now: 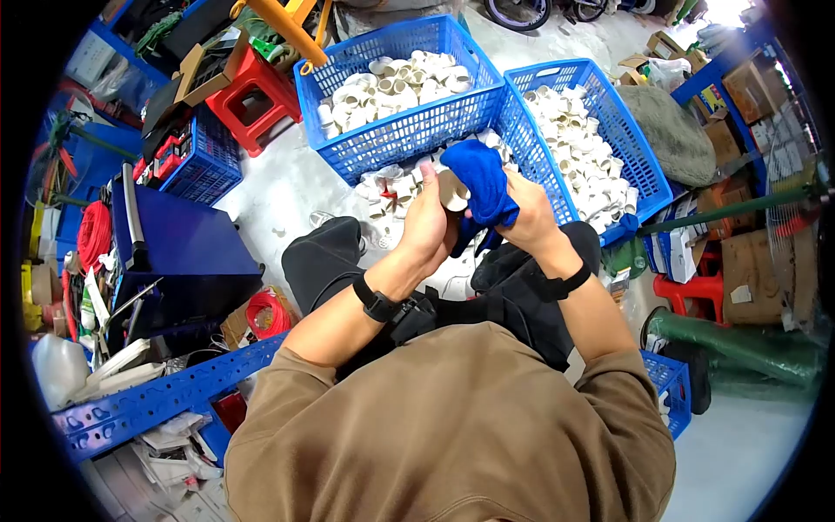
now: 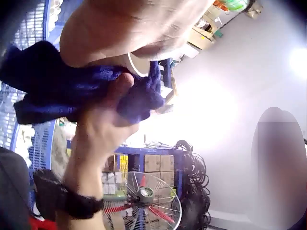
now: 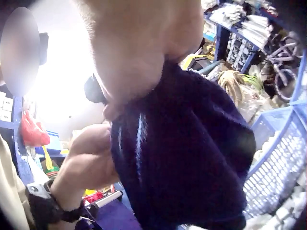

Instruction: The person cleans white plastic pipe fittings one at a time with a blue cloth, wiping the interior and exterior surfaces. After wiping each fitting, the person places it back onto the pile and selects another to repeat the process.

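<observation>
In front of the lap, my left hand [image 1: 424, 224] grips a white plastic pipe fitting [image 1: 451, 193], its round opening facing up. My right hand [image 1: 529, 216] holds a bunched blue cloth [image 1: 477, 178] against the fitting's right side. In the left wrist view the rim of the fitting [image 2: 139, 64] shows between my left palm [image 2: 129, 28] and the cloth [image 2: 53, 81], and my right thumb presses on the fabric. The cloth [image 3: 182, 153] hangs down from my right hand in the right wrist view and hides the fitting there.
Two blue crates, one at the back [image 1: 400, 122] and one at the right [image 1: 648, 187], hold many similar white fittings. More fittings [image 1: 400, 187] lie on the floor below the hands. A red stool [image 1: 261, 96] and a dark blue cabinet [image 1: 187, 235] stand at the left.
</observation>
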`<state>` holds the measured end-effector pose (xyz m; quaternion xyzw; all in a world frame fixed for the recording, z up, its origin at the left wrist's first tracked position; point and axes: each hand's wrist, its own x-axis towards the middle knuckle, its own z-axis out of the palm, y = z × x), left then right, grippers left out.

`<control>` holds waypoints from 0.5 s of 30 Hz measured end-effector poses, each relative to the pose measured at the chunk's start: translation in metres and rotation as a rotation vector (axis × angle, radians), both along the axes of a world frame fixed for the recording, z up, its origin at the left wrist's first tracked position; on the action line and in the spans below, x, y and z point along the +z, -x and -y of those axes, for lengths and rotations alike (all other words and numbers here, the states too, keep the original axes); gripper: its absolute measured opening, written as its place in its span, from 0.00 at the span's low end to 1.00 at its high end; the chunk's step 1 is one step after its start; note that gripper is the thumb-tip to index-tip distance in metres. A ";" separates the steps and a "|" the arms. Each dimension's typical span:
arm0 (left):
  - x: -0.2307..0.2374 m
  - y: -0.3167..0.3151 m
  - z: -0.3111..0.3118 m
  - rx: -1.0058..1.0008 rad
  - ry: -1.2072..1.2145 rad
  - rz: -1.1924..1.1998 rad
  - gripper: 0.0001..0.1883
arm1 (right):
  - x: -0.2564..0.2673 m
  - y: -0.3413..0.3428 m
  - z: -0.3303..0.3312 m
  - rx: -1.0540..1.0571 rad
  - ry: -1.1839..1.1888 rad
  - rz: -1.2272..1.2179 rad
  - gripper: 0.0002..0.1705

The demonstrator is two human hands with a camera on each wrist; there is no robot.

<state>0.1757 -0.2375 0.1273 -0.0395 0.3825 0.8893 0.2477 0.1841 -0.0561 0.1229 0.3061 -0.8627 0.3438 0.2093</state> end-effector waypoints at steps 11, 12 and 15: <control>0.002 -0.001 0.006 -0.191 0.002 -0.002 0.28 | 0.009 -0.003 -0.006 0.014 0.377 0.364 0.38; 0.003 0.003 0.012 -0.258 0.035 -0.004 0.28 | 0.008 -0.005 -0.009 0.038 0.463 0.479 0.35; -0.011 0.010 0.018 -0.326 0.007 0.009 0.29 | 0.020 -0.006 -0.008 -0.006 0.482 0.410 0.23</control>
